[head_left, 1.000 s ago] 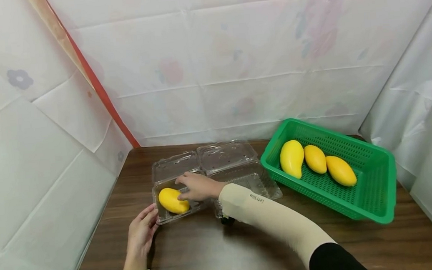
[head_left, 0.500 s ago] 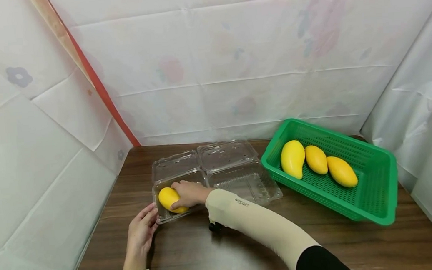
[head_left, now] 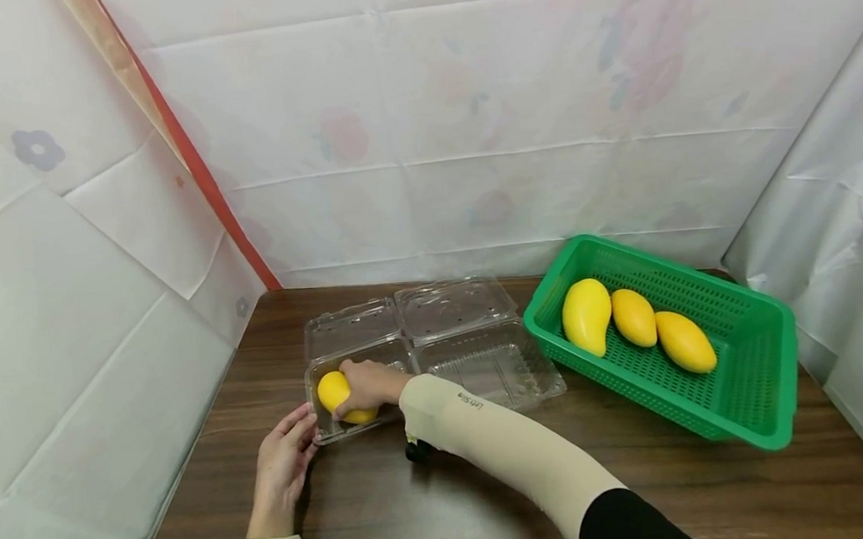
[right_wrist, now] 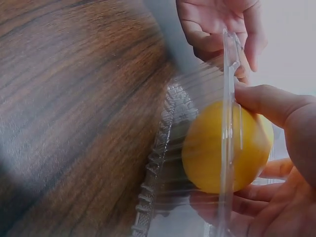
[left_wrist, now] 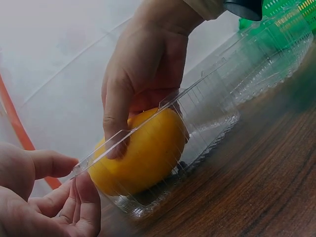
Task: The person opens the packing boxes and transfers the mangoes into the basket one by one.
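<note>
In the head view a yellow mango (head_left: 333, 391) lies in the left clear plastic clamshell box (head_left: 320, 432), whose lid is folded back. My right hand (head_left: 368, 386) grips the mango from above, thumb on the near side and fingers round the far side, as the right wrist view shows on the mango (right_wrist: 222, 148). At the box's front left corner my left hand (head_left: 285, 457) pinches the rim between thumb and fingers. The left wrist view shows that pinch by the left hand (left_wrist: 49, 192) close up, with the mango (left_wrist: 153, 153) behind the clear wall.
A second clear clamshell box (head_left: 483, 362) with its lid back stands right beside the first. Further right, a green plastic basket (head_left: 754, 364) holds three mangoes (head_left: 634, 319). White sheeting (head_left: 421, 120) closes off the back and sides of the brown wooden table (head_left: 388, 506).
My right hand has moved left and down onto the mango, and its fingers have closed round it. The left hand has stayed at the box corner.
</note>
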Demonstrator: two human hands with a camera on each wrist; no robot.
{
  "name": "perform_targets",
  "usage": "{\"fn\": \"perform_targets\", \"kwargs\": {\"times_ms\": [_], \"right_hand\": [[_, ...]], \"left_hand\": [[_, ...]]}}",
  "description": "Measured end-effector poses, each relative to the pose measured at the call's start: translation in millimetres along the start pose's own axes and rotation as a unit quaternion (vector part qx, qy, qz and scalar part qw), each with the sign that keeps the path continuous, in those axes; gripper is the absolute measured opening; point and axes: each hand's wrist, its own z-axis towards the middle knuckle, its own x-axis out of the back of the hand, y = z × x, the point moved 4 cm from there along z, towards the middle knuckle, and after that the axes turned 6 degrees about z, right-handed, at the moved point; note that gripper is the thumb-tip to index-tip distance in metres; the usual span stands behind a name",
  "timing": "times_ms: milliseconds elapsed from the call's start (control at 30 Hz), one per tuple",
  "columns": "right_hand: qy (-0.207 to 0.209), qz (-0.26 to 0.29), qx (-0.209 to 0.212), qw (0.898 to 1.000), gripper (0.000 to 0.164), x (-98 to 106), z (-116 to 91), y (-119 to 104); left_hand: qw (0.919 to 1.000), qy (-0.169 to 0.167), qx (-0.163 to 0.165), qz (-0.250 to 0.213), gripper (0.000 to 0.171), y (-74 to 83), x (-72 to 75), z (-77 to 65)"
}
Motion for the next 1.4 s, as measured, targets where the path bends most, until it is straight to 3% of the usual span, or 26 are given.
{"fn": "perform_targets", "kwargs": {"times_ms": [767, 1400], "right_hand": [[-0.009, -0.011, 0.034, 0.999, 0.077, 11.4, -8.6, 0.5], [0.001, -0.014, 0.075, 0.997, 0.079, 35.6, -27.4, -9.3]], "left_hand": [[1.0, -0.002, -0.006, 0.002, 0.012, 2.0, -4.1, 1.6], [0.9998, 0.003, -0.006, 0.021, 0.015, -0.9, 0.4, 0.2]]}}
